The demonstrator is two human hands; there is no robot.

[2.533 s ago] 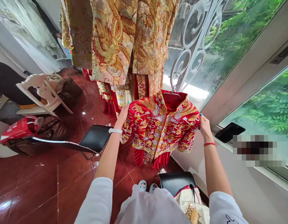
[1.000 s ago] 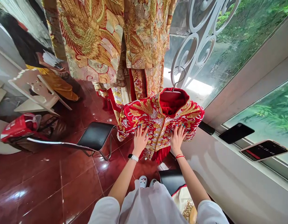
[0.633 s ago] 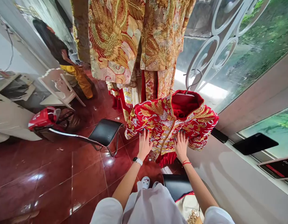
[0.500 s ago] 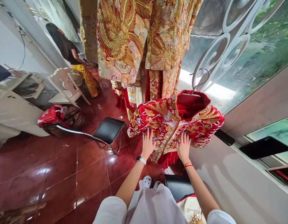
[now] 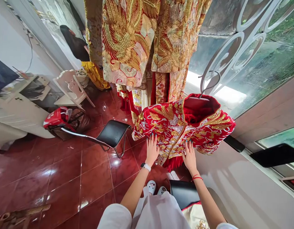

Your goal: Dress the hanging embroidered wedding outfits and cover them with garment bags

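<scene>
A red jacket [image 5: 170, 122] with dense gold and silver embroidery hangs upright in front of me on a metal hanger [image 5: 215, 83] near the window grille. My left hand [image 5: 152, 151], with a watch on its wrist, lies against the lower left front of the jacket, fingers stretched out. On the other side of the front seam, my right hand [image 5: 189, 159] rests on the lower front with its fingers extended; a red string circles that wrist. Both palms face the cloth. Below the hem, red fringe [image 5: 174, 163] shows between my hands.
Gold-embroidered garments [image 5: 130, 41] hang above and behind the jacket. A black chair [image 5: 113, 133] stands left, another black seat [image 5: 183, 192] by my legs. A red bag [image 5: 57, 117] sits farther left. A dark tablet-like object [image 5: 276, 155] is at right. Another person [image 5: 76, 44] stands at back left.
The view has shifted slightly, so most things appear a little farther right. My right hand sits slightly lower on the jacket; both hands still touch it. The person at the back has bent or turned slightly.
</scene>
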